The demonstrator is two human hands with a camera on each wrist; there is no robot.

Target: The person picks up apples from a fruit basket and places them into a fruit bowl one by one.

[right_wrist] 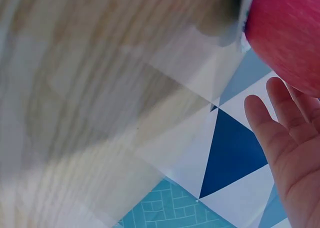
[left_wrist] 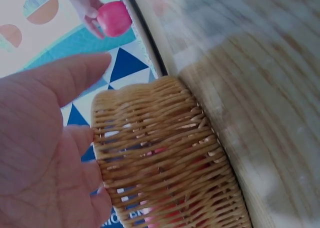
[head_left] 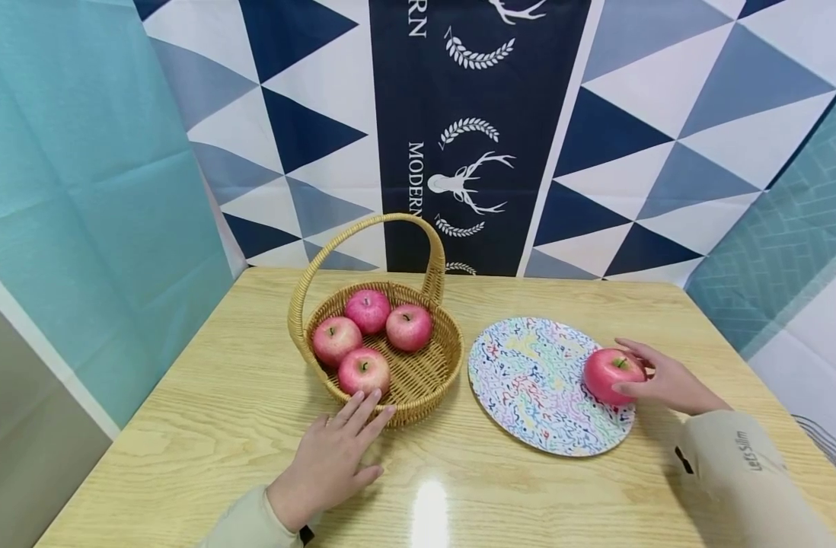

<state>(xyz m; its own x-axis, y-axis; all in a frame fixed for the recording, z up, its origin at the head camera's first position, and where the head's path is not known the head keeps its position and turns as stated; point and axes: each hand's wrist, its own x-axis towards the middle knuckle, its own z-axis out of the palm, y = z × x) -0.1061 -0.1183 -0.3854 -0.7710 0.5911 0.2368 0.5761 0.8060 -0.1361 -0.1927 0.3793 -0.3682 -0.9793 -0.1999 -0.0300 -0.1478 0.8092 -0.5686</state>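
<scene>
My left hand [head_left: 339, 453] lies with its fingers straight at the near rim of a wicker basket [head_left: 452, 373]. The left wrist view shows its fingertips against the woven wall [left_wrist: 155, 148]. Several red apples sit in the basket, the nearest apple [head_left: 365, 373] just beyond those fingertips. My right hand [head_left: 671, 380] holds another red apple [head_left: 606, 374] at the right edge of a round patterned plate [head_left: 528, 388], thumb on the near side and fingers on the far side. That apple [right_wrist: 290, 33] fills the upper right corner of the right wrist view.
Basket and plate stand side by side on a wooden table [head_left: 219, 426], the basket's tall handle [head_left: 390, 218] arching up on its left and far side. A cloth [head_left: 473, 91] with triangles and deer heads hangs behind the table. Teal cloth [head_left: 82, 152] covers the left side.
</scene>
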